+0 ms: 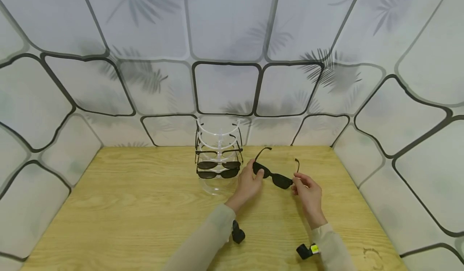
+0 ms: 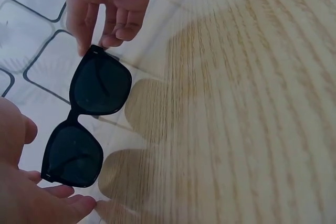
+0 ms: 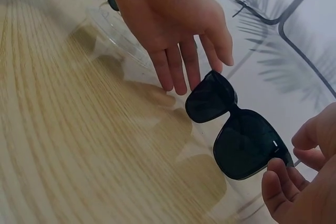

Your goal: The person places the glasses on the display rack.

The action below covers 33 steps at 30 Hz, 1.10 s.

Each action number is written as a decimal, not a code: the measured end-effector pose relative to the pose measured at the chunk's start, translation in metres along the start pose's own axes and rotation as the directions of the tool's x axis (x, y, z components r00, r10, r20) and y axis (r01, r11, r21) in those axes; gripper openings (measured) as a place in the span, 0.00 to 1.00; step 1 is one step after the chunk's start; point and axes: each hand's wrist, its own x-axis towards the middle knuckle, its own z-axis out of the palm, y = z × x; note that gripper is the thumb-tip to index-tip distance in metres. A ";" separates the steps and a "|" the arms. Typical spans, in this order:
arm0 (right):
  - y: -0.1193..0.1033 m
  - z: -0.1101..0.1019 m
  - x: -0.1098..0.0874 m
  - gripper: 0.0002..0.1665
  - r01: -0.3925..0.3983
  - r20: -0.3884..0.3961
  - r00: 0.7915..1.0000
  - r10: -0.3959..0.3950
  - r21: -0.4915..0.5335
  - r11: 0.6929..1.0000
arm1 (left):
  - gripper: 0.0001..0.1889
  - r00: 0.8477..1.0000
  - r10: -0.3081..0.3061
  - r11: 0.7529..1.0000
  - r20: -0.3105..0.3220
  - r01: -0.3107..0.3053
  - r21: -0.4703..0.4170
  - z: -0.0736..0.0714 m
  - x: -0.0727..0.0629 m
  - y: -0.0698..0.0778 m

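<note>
A pair of black sunglasses [image 1: 271,175] is held up above the wooden table, its temples unfolded and pointing away. My left hand [image 1: 249,182] holds the frame's left end at the hinge, with the other fingers fairly straight in the right wrist view. At the opposite end, my right hand [image 1: 308,192] pinches the corner where the temple joins the frame. Both dark lenses [image 2: 100,85] show in the left wrist view, and their shadows fall on the tabletop.
Left of my hands stands a clear display stand [image 1: 217,190] carrying several pairs of glasses, with sunglasses [image 1: 218,173] on its lowest occupied tier. The wooden table [image 1: 127,206] meets patterned cloth walls [image 1: 228,87] behind and at both sides.
</note>
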 end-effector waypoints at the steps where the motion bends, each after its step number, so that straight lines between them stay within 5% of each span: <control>1: 0.000 0.000 0.000 0.21 -0.005 0.007 1.000 0.005 0.002 1.000 | 0.31 1.000 0.001 1.000 0.001 -0.001 0.001 0.000 0.001 0.000; 16: 0.006 0.001 0.003 0.21 -0.026 0.043 0.999 0.027 -0.018 1.000 | 0.32 0.999 -0.001 1.000 0.036 0.001 -0.021 -0.005 0.003 -0.004; 33: 0.001 -0.008 0.003 0.19 0.010 -0.044 0.999 -0.012 -0.061 0.998 | 0.22 0.992 0.109 0.983 -0.055 -0.116 -0.144 -0.003 0.002 -0.006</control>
